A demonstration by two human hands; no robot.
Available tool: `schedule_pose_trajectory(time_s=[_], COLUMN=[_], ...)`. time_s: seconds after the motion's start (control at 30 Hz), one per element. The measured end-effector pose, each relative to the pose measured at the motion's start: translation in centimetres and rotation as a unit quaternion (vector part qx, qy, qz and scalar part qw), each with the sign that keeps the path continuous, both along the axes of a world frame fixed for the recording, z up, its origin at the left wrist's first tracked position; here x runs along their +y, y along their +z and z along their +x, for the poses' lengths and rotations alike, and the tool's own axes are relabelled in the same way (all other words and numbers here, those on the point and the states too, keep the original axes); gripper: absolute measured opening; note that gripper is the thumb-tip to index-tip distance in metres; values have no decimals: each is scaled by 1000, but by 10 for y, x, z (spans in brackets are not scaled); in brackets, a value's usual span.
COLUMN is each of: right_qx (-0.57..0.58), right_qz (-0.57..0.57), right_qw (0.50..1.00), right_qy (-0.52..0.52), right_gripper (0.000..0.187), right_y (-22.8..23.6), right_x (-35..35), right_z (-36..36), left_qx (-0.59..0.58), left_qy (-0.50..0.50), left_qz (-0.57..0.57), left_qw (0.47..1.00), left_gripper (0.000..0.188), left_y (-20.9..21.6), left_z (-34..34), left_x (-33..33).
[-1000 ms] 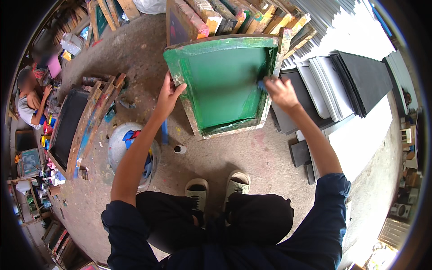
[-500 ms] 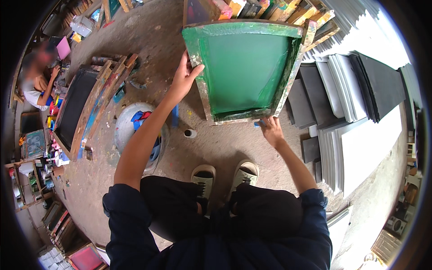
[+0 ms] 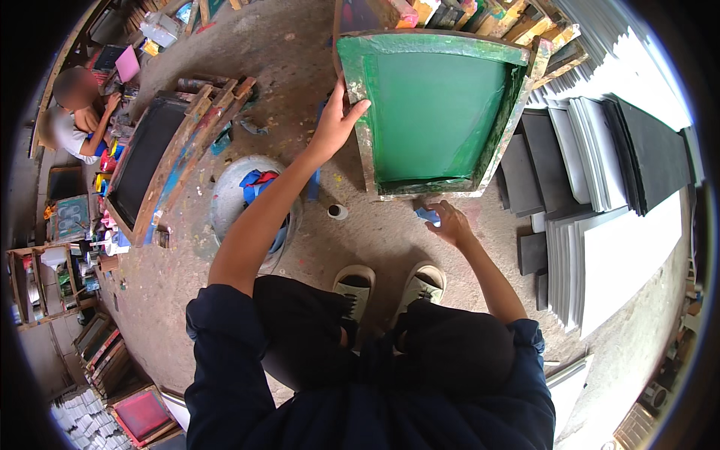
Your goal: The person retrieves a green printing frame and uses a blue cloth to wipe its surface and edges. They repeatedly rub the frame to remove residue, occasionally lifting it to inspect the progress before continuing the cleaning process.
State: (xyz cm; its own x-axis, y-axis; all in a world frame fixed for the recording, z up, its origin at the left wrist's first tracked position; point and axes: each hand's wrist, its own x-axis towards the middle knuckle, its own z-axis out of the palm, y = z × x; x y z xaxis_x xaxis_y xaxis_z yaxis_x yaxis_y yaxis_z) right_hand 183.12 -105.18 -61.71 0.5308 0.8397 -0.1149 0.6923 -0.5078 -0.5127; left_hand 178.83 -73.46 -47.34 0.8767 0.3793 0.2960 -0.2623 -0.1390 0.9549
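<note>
A wooden screen-printing frame [image 3: 437, 112] with green mesh stands tilted ahead of me, its edges smeared with green paint. My left hand [image 3: 335, 129] grips its left side, thumb over the front and fingers behind. Below the frame's lower edge, apart from it, is my right hand [image 3: 451, 223]. Its fingers are curled at a small blue rag [image 3: 428, 216], partly hidden by them. A small white cup-like container [image 3: 337, 212] is on the floor between the frame and my shoes.
Left of my arm is a round tub [image 3: 225, 196] with red and blue cloths. Further left lean dark screen frames [image 3: 146, 161], with a seated person [image 3: 75, 120] beyond. More frames [image 3: 495, 19] are stacked behind the green one. Sheet stacks [image 3: 622, 247] stand at right.
My right hand has come off the frame's lower edge and moved slightly left and nearer, the blue rag moving with it. The left hand keeps its grip. The whole view has shifted.
</note>
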Motion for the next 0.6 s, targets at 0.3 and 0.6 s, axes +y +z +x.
schedule_pose_trajectory(time_s=[0.3, 0.6], right_qx=[33, -386], right_qz=[71, -44], right_qw=[989, 889], right_qy=[-123, -243], right_gripper=[22, 34], right_y=[85, 240], right_x=[12, 68], right_z=[54, 136], left_qx=[-12, -53], left_qy=[50, 186], left_qz=[74, 151], left_qw=[996, 970], left_gripper=[63, 57], left_y=[-1, 55], left_z=[0, 26], left_x=[4, -8])
